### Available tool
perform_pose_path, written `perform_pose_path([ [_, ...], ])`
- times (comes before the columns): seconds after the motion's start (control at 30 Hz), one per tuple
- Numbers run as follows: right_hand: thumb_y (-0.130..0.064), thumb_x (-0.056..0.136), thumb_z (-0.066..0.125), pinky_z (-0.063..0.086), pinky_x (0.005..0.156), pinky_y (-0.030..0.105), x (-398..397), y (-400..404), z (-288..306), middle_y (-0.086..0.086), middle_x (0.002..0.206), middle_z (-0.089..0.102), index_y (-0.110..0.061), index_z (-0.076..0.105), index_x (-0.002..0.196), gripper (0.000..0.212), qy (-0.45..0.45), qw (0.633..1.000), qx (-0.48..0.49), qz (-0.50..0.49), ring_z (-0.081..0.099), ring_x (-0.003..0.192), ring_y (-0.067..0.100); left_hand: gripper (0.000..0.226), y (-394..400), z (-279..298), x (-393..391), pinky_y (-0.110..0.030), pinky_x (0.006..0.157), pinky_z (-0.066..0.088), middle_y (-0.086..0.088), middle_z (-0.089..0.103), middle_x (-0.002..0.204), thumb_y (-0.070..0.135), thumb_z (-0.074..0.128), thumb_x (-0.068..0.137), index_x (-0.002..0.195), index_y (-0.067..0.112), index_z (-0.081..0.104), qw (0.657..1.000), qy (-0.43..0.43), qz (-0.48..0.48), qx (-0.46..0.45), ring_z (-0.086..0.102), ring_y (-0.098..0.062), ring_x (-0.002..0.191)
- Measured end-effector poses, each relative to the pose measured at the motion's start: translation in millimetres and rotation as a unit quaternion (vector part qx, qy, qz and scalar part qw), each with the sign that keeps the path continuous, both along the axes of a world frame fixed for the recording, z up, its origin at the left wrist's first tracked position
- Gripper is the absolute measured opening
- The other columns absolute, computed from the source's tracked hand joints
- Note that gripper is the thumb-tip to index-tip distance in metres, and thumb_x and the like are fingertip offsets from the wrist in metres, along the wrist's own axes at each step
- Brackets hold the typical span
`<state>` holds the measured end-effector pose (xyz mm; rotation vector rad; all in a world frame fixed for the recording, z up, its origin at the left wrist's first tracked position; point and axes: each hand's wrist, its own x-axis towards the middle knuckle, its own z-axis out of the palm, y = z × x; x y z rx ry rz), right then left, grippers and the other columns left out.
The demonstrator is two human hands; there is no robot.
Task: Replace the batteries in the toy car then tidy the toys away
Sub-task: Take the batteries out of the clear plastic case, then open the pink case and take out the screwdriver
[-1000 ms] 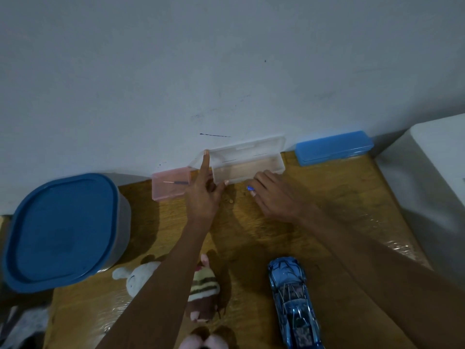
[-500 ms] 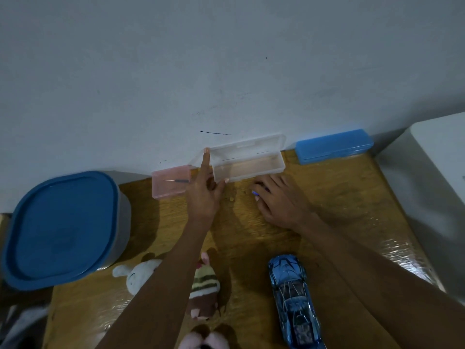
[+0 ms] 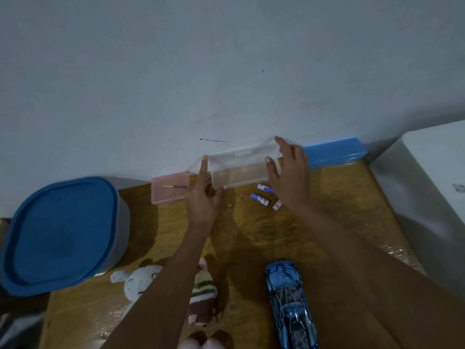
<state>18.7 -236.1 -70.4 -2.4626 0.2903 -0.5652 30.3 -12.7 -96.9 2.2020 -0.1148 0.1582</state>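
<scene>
With three AA batteries [image 3: 260, 199] out on the wooden table [image 3: 327, 197], the left hand [image 3: 205, 197] and right hand [image 3: 289, 172] loosely clasp the clear plastic case [image 3: 239, 170], probably to close it, before fitting batteries into the blue toy car [image 3: 289, 306] near the front edge.

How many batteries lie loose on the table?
3, all in front of the clear case: one nearest it, one just below, one partly under the right hand. More may be hidden.

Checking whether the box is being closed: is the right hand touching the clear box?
Touching. The head view shows the right hand with its thumb against the clear box front and fingers over its open lid's right end.
</scene>
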Motion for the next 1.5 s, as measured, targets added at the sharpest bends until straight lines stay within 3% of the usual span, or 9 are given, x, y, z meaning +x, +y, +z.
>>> perform_pose_path([
  [0.13,-0.041,0.097,0.055,0.049,0.085,0.036,0,-1,-3,0.006,0.127,0.051,-0.028,0.049,0.137,0.042,0.032,0.998,0.043,0.015,0.05,0.111,0.021,0.093,0,-2,-2,-0.035,0.088,0.058,0.003,0.066,0.121,0.024,0.076,0.088,0.159,0.033,0.016,1.0,0.002,0.0,-0.004,0.059,-0.006,0.106],
  [0.27,-0.034,0.097,0.059,0.052,0.078,0.036,-4,2,-10,0.003,0.113,0.057,-0.022,0.053,0.118,0.025,0.041,0.995,0.09,0.025,0.054,0.102,0.019,0.09,1,-1,-1,-0.035,0.089,0.056,-0.002,0.066,0.125,0.025,0.074,0.089,0.158,0.037,0.018,1.0,0.01,0.001,-0.002,0.06,-0.008,0.108],
  [0.4,-0.026,0.093,0.068,0.052,0.081,0.026,-11,2,-16,-0.001,0.114,0.059,-0.018,0.057,0.113,0.024,0.056,0.991,0.114,0.036,0.061,0.099,0.016,0.072,2,-3,0,-0.045,0.093,0.059,0.003,0.066,0.125,0.02,0.075,0.089,0.151,0.033,0.04,0.999,0.019,0.0,-0.028,0.063,-0.011,0.11],
  [0.63,-0.045,0.09,0.067,0.054,0.098,0.037,-7,8,-18,0.004,0.127,0.067,-0.025,0.054,0.139,0.054,0.108,0.978,0.181,-0.013,0.064,0.112,0.02,0.053,0,4,-3,-0.036,0.076,0.061,0.009,0.067,0.096,0.037,0.073,0.089,0.137,0.019,0.06,1.0,0.01,0.007,0.0,0.063,-0.01,0.084],
  [0.77,-0.04,0.09,0.069,0.048,0.1,0.03,-5,13,-17,0.005,0.136,0.061,-0.022,0.054,0.142,0.056,0.123,0.976,0.177,-0.026,0.057,0.122,0.02,0.048,-4,5,-4,-0.041,0.086,0.06,-0.008,0.075,0.111,0.036,0.072,0.089,0.131,0.013,0.065,1.0,0.006,0.028,0.001,0.068,-0.017,0.094],
  [1.0,-0.035,0.091,0.07,0.04,0.099,0.022,-4,12,-14,0.006,0.141,0.058,-0.017,0.054,0.141,0.056,0.135,0.978,0.157,-0.015,0.055,0.127,0.02,0.046,-7,11,-6,-0.034,0.091,0.058,-0.007,0.073,0.117,0.03,0.073,0.089,0.131,0.012,0.064,0.999,0.017,0.034,0.014,0.066,-0.013,0.094],
  [1.2,-0.038,0.093,0.066,0.048,0.101,0.038,0,17,4,0.007,0.138,0.057,-0.02,0.053,0.139,0.051,0.181,0.98,0.079,-0.023,0.054,0.123,0.026,0.048,0,28,-1,-0.037,0.088,0.06,-0.004,0.074,0.108,0.029,0.071,0.092,0.137,0.016,0.059,0.997,0.069,-0.007,0.024,0.066,-0.012,0.09],
  [1.33,-0.039,0.092,0.066,0.045,0.101,0.041,4,39,27,0.006,0.135,0.055,-0.021,0.056,0.134,0.047,0.147,0.988,-0.013,-0.036,0.047,0.125,0.027,0.044,24,59,-4,-0.022,0.091,0.057,-0.001,0.069,0.126,0.03,0.069,0.094,0.136,0.019,0.062,1.0,0.008,0.001,-0.03,0.062,-0.001,0.105],
  [1.5,-0.03,0.091,0.069,0.052,0.087,0.037,14,102,40,0.001,0.117,0.062,-0.023,0.062,0.123,0.034,0.072,0.989,0.069,0.11,0.057,0.11,0.022,0.046,89,61,-6,-0.044,0.096,0.056,-0.001,0.065,0.133,0.047,0.059,0.097,0.136,0.023,0.059,0.995,-0.028,0.1,-0.006,0.06,-0.01,0.115],
])
